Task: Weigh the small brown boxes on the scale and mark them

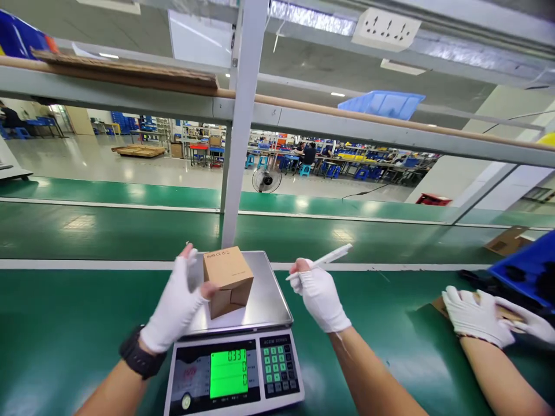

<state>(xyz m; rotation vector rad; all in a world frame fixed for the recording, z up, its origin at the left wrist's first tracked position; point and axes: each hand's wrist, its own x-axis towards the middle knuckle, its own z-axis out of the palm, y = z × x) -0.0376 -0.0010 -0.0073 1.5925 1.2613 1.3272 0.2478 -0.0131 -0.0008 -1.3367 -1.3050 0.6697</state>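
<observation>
A small brown cardboard box (229,273) stands on the steel pan (267,294) of a digital weighing scale (236,370), whose green display is lit. At the box's left side is my left hand (177,303), in a white glove with bare fingertips; its thumb and fingers are apart around the box's near left corner. Whether the thumb touches the cardboard I cannot tell. To the right of the pan, my right hand (318,293), gloved the same way, is closed around a white pen (332,256) held above the green table.
At the right, a co-worker's gloved hands (479,315) rest on a piece of cardboard beside a blue bin (529,268) of dark parts. A metal post (245,127) rises behind the scale, and a shelf rail (303,115) crosses above. The green work surface (87,312) extends left.
</observation>
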